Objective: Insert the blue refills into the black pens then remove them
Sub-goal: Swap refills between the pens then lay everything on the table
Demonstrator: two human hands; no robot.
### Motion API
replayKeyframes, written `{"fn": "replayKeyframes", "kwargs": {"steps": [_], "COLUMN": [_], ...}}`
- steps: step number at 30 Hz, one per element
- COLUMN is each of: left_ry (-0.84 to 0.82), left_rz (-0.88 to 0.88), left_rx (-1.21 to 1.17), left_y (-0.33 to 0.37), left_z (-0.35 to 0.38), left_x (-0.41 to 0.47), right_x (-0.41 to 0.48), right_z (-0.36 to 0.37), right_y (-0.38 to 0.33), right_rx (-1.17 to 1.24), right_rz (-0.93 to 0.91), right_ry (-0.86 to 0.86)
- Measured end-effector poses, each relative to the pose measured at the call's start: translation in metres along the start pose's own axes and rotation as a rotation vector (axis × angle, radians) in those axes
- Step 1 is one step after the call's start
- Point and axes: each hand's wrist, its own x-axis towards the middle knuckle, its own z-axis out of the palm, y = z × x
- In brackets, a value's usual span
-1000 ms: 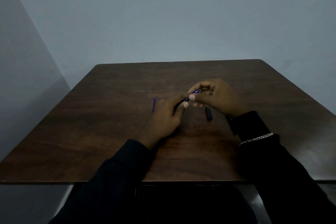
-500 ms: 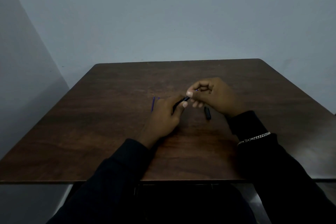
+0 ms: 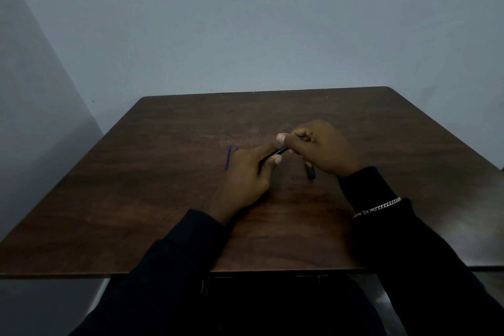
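My left hand (image 3: 246,174) grips a black pen barrel (image 3: 275,154) that points up and to the right. My right hand (image 3: 319,148) meets the barrel's upper end, its fingers curled there; the blue refill is not visible between them now. A loose blue refill (image 3: 228,157) lies on the table just left of my left hand, and the tip of a second one (image 3: 236,148) shows beside it. A short black pen part (image 3: 311,172) lies on the table under my right wrist.
The dark wooden table (image 3: 163,213) stands against a grey wall, its front edge close to my body. A silver chain bracelet (image 3: 377,208) sits over my right sleeve.
The blue refill that stuck out of the barrel between my right fingers has gone from sight as my right hand closed in on the barrel's end. My left hand kept its place.
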Motion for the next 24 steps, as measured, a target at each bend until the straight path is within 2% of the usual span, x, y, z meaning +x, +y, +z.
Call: {"fn": "replayKeyframes", "kwargs": {"steps": [5, 6, 7, 10, 14, 17, 21, 24], "left_ry": [0.057, 0.074, 0.088, 0.096, 0.104, 0.099, 0.075, 0.066], "left_rz": [-0.156, -0.185, -0.205, -0.228, -0.225, -0.225, -0.229, -0.233], "left_rx": [0.006, 0.002, -0.007, -0.022, -0.021, -0.020, -0.031, -0.032], "left_y": [0.001, 0.001, 0.001, 0.004, 0.005, 0.007, 0.008, 0.009], "left_z": [-0.002, -0.003, -0.003, -0.004, -0.005, -0.006, -0.007, -0.007], "left_x": [0.002, 0.003, 0.003, 0.003, 0.003, 0.003, 0.004, 0.004], "right_x": [0.002, 0.001, 0.001, 0.002, 0.003, 0.005, 0.005, 0.003], "right_z": [-0.002, -0.003, -0.006, -0.012, -0.015, -0.009, -0.005, -0.007], "right_y": [0.005, 0.007, 0.011, 0.014, 0.009, 0.005, 0.005, 0.004], "right_rx": [0.213, 0.179, 0.046, -0.365, -0.441, -0.365, -0.263, -0.151], "right_rz": [0.274, 0.298, 0.298, 0.322, 0.497, 0.595, 0.625, 0.590], "right_ry": [0.227, 0.260, 0.250, 0.033, -0.206, -0.332, -0.341, -0.234]}}
